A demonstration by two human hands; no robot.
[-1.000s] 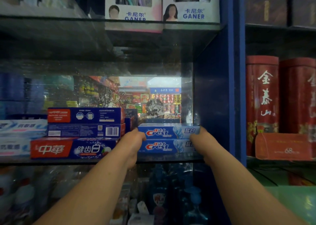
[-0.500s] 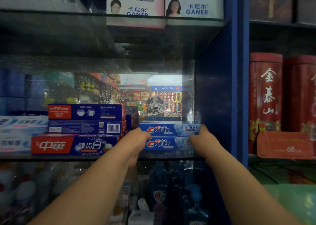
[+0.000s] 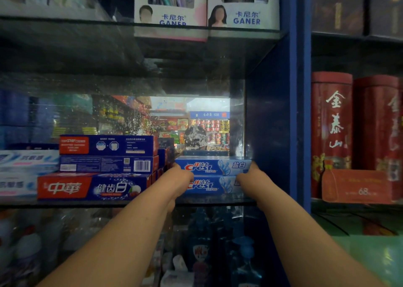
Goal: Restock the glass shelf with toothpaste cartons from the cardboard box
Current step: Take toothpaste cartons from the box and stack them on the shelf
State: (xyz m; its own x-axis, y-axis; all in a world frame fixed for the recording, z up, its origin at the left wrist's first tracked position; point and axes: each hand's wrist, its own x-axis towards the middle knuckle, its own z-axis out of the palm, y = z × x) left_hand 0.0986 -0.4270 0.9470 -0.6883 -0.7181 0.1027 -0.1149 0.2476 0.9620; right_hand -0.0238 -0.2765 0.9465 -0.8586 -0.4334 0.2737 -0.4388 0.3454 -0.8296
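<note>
**Both hands clamped on the Crest stack, right end of the glass shelf**

I see two Crest cartons [image 3: 214, 169] stacked one on the other, long faces toward me, lying on the glass shelf [image 3: 109, 203]. They sit at its right end, near the blue upright [image 3: 292, 116].

My left hand [image 3: 179, 180] grips the left end of the stack, fingers curled in against both cartons. The fingertips are hidden behind the hand. My right hand [image 3: 253, 180] grips the right end, with the thumb up on the top carton's corner. The rest of its fingers are out of sight behind the cartons. Both forearms reach in from below, and the stack is between the hands.

The bottom carton looks flat on the glass; I can't tell whether it is lifted off at all.

Just left of the stack is a pile of Zhonghua toothpaste cartons [image 3: 93, 187], red and blue, three high, with the left hand close beside it. Further left are white toothpaste cartons [image 3: 26, 162].

On the shelf above stand two GANER boxes [image 3: 246, 18]. Right of the upright are red tins [image 3: 331, 123] with gold characters and an orange box marked 68 [image 3: 357, 187]. Blue bottles [image 3: 198, 254] show blurred through the glass below.
</note>
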